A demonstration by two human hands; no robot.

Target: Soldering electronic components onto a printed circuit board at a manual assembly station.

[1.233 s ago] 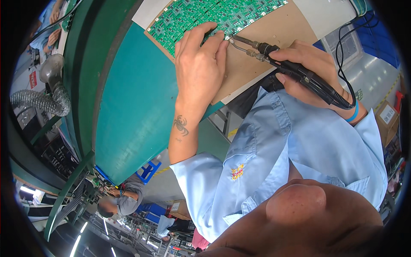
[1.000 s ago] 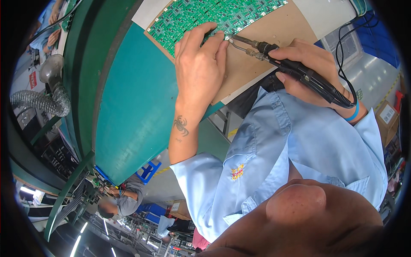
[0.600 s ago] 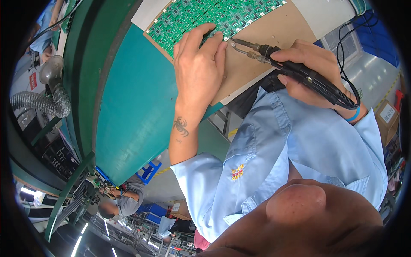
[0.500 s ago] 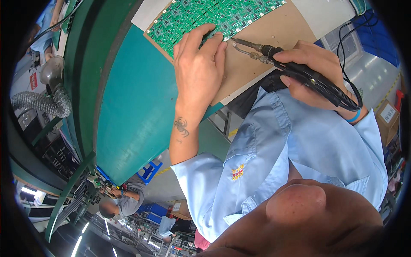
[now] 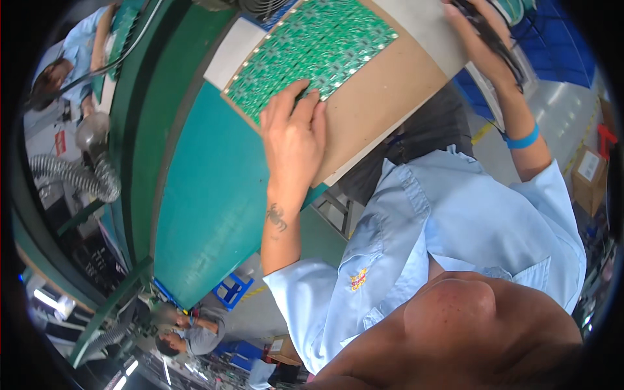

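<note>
A green circuit board panel packed with small parts lies on a brown board. My left hand rests at its near edge, fingers bent and apart, the fingertips touching the panel. What lies under those fingertips is hidden. Up at the top right, beyond the brown board, my right hand is closed around the black handle of a soldering iron. The iron's tip is out of sight or blurred at the upper edge of the picture.
A teal tabletop extends left of the brown board, bordered by a dark green rail. A flexible duct with a clear hood stands at the far left. Other people are in the background. A blue crate is at right.
My right hand has carried the soldering iron away from the panel's near edge, up and to the right. My left hand stays on the panel. The whole view has shifted slightly.
</note>
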